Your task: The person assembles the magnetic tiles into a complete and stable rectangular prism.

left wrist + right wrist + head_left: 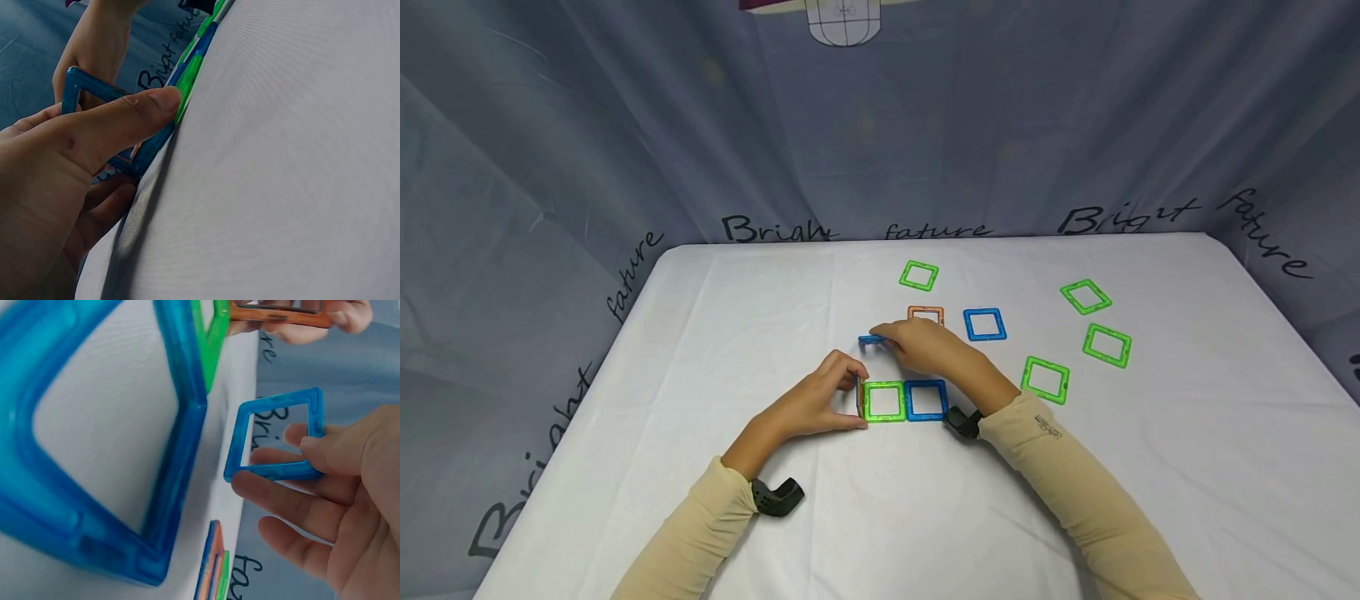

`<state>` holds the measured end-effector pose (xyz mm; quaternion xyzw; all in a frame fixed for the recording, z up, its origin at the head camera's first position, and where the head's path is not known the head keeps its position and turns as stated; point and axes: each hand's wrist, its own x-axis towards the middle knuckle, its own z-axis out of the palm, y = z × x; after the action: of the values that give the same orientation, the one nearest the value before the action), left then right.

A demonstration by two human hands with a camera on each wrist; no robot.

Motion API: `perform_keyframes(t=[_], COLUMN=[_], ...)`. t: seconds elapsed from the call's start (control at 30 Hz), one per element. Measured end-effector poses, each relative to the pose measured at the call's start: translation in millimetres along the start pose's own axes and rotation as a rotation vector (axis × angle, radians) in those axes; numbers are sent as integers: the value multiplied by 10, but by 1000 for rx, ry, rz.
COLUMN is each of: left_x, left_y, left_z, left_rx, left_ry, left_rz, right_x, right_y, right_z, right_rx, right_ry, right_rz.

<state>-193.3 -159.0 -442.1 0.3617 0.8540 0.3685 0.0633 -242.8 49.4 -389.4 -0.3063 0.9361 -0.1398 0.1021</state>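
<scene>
The left hand (820, 404) pinches an orange square (859, 396) standing beside the green square (884, 401); the right hand (925, 346) pinches a blue square (275, 434) in the air

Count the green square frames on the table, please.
5: one at the back, two at far right, one near the right sleeve, one by the left hand.

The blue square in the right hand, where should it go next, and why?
Probably down against the back edge of the green tile. The right hand pinches the blue square in the air just behind the flat green and blue pair, while the left hand holds an orange tile upright at the green tile's left edge.
</scene>
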Motion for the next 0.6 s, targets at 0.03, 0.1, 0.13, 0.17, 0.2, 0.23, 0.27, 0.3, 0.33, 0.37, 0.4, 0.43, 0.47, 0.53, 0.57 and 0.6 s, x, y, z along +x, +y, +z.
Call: perform_keyframes(t=[0.03,0.1,0.13,0.17,0.2,0.23,0.27,0.3,0.33,0.37,0.4,0.43,0.47,0.53,0.57,0.6], left_x=[2,4,5,6,7,7,7,8,7,8,8,7,8,5,3,1], left_y=[2,6,6,7,10,10,11,11,11,12,9,5,4,-3,-5,-7], left_z=[0,0,0,-1,-3,-4,-5,-5,-5,-4,-1,2,5,8,8,8], left_rx=[2,8,11,14,18,21,26,31,35,37,38,37,39,42,43,44], left_ry=[-1,-3,-3,-2,-1,1,3,7,10,13,16,17,18,15,15,15], left_rz=[-1,0,0,1,0,0,0,0,-2,-1,1,3,2,-2,-4,-6], right_x=[-20,-59,-74,-87,-102,-114,-125,-135,-144,-153,-163,-172,-184,-202,-210,-218], right_y=[3,6,9,12,15,20,23,28,32,34,36,37,35,26,20,12], right_z=[-3,-9,-12,-11,-11,-9,-6,-2,0,2,1,-2,-7,-17,-23,-28], right_rx=[5,11,10,12,14,15,18,22,27,32,38,42,45,54,57,61], right_ry=[7,18,20,22,21,19,18,18,17,16,15,16,17,18,20,21], right_rz=[6,6,4,2,2,2,1,0,4,7,10,8,5,-1,-6,-9])
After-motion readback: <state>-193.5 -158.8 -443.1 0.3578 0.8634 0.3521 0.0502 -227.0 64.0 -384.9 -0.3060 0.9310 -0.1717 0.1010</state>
